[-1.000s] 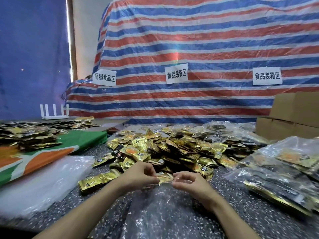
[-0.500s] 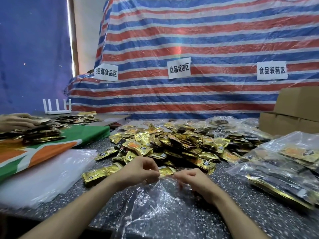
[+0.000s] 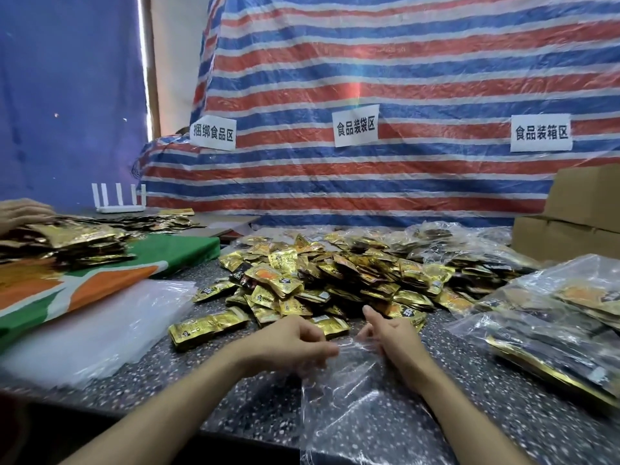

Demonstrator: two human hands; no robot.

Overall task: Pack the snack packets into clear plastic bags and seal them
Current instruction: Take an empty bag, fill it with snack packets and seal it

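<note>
Here, left hand (image 3: 295,344) grip pinching clear bag (image 3: 352,414) mouth, right hand (image 3: 394,338) at the mouth, grip unclear.

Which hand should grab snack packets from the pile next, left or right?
Probably the right. The left hand grips the mouth of the clear plastic bag, holding it in place. The right hand has its thumb lifted and lies closest to the pile of snack packets.

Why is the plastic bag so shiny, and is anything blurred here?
Head view: light glares off the clear bag and gold packets; a faint rainbow flare crosses the striped tarp; the left hand looks slightly motion-blurred.
</note>
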